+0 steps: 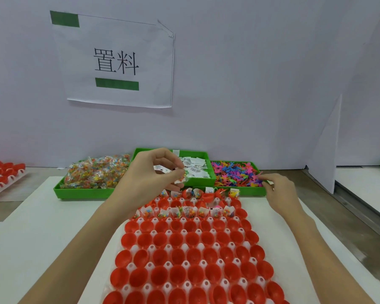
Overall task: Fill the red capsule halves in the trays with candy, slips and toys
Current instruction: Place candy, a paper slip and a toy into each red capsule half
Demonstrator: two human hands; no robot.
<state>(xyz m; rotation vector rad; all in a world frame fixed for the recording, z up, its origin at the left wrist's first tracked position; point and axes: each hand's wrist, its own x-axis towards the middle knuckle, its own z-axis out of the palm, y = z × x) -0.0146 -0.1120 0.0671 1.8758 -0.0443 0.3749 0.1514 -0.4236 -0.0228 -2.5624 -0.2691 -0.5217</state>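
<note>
- Head view: the left hand [149, 172] pinches a candy packet [181, 177] and a paper slip above the far end of the white tray [127, 266] of red capsule halves [178, 255].
- The right hand [279, 189] pinches a toy at the green bin of coloured toys [235, 173].
- Two far rows of halves already hold candy and slips.

A white table [42, 227] carried the capsule tray [185, 264] at six o'clock and three green bins [81, 191] at twelve.
</note>
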